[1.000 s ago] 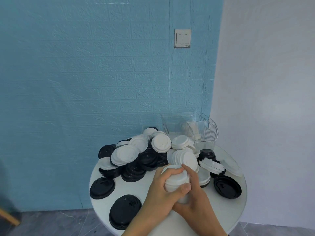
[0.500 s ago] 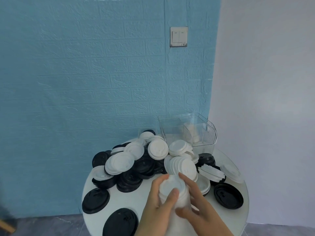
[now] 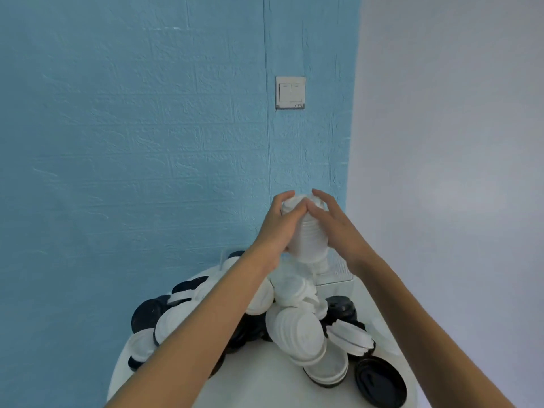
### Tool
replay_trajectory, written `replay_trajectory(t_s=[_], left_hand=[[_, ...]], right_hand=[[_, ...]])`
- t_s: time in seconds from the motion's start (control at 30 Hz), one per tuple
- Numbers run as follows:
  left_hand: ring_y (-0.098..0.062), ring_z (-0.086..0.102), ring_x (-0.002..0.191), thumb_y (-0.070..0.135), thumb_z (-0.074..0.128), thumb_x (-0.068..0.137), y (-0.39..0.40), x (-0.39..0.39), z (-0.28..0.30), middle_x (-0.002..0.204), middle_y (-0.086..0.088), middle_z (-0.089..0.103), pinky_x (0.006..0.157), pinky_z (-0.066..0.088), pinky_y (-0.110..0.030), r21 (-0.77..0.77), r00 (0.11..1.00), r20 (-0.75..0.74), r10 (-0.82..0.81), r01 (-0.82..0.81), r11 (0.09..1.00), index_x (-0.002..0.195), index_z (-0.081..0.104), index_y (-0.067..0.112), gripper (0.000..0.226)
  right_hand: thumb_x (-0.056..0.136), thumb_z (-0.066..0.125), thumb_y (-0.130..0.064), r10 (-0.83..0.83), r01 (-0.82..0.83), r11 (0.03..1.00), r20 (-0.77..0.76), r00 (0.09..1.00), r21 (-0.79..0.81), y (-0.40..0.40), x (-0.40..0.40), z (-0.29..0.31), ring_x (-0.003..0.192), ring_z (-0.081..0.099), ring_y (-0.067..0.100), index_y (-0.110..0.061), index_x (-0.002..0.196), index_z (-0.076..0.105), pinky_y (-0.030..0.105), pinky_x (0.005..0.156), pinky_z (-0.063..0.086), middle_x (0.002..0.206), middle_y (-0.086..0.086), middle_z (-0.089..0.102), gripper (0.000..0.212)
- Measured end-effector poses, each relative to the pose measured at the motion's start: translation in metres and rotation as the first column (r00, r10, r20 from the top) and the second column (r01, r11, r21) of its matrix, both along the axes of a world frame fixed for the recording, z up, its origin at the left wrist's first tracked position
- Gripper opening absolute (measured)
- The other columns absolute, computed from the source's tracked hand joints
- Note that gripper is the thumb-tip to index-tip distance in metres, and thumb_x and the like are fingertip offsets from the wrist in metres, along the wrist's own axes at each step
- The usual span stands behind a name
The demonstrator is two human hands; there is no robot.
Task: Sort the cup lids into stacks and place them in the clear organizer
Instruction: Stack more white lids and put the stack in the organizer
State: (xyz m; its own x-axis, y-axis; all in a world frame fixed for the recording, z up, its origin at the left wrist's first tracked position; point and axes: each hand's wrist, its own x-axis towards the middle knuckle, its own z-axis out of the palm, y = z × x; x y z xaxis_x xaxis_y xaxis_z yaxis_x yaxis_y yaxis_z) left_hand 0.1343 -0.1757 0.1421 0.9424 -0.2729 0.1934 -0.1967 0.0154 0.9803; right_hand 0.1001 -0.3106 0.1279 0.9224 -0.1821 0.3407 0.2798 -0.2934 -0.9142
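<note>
Many loose black and white lids (image 3: 297, 328) are heaped on the table (image 3: 265, 375). A white stack (image 3: 307, 231) is gripped by the left hand (image 3: 278, 223) and steadied by the flatter right hand (image 3: 338, 228), likely kept aligned above the far organizer (image 3: 338, 270).

A plain room corner, likely a home or small café back room — which one cannot be told. A blue brick-textured wall (image 3: 132, 142) meets a white wall (image 3: 456, 142), with a light switch (image 3: 290, 92) on the blue one. A round white table (image 3: 265, 378) stands in the corner — heaped with cup lids (image 3: 300, 331).
</note>
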Motion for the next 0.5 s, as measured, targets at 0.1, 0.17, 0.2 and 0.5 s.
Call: replay_trajectory(t_s=[0.1,0.17,0.2,0.5], left_hand=[[-0.023,0.059,0.119,0.051,0.063,0.097,-0.013,0.029,0.013,0.138,0.002,0.057,0.088,0.052,-0.043,0.024,0.999,-0.031,-0.030,0.030,0.999,0.137,0.050,0.044,0.043],[-0.026,0.057,0.122,0.052,0.064,0.096,-0.023,0.049,0.016,0.139,0.001,0.055,0.086,0.051,-0.044,0.029,0.998,-0.058,-0.034,0.035,0.999,0.138,0.049,0.044,0.045],[-0.027,0.057,0.123,0.052,0.064,0.096,-0.028,0.059,0.016,0.139,0.000,0.054,0.084,0.050,-0.044,0.030,0.997,-0.073,-0.032,0.035,0.999,0.138,0.049,0.044,0.045],[-0.027,0.058,0.120,0.049,0.064,0.097,-0.074,0.148,0.002,0.138,0.001,0.055,0.078,0.052,-0.043,-0.038,0.988,-0.154,-0.015,0.009,0.999,0.136,0.052,0.044,0.041]], right_hand=[[0.103,0.040,-0.056,-0.037,0.037,0.999,-0.004,0.999,-0.001,-0.018,0.039,0.009,0.128,0.052,0.019,-0.051,0.140,0.043,0.054,0.113,0.040,0.144,-0.005,0.052,0.037],[0.105,0.036,-0.054,-0.066,0.066,0.998,-0.025,0.998,-0.005,-0.028,0.064,0.010,0.128,0.052,0.022,-0.049,0.140,0.043,0.056,0.113,0.040,0.144,-0.003,0.051,0.036],[0.105,0.035,-0.055,-0.077,0.077,0.997,-0.032,0.997,-0.013,-0.032,0.076,0.010,0.128,0.051,0.023,-0.049,0.140,0.043,0.056,0.113,0.040,0.145,-0.002,0.050,0.037],[0.106,0.030,-0.051,-0.139,0.136,0.989,-0.042,0.989,-0.055,-0.065,0.172,-0.002,0.130,0.049,0.022,-0.040,0.148,0.038,0.050,0.115,0.035,0.148,-0.004,0.047,0.044]])
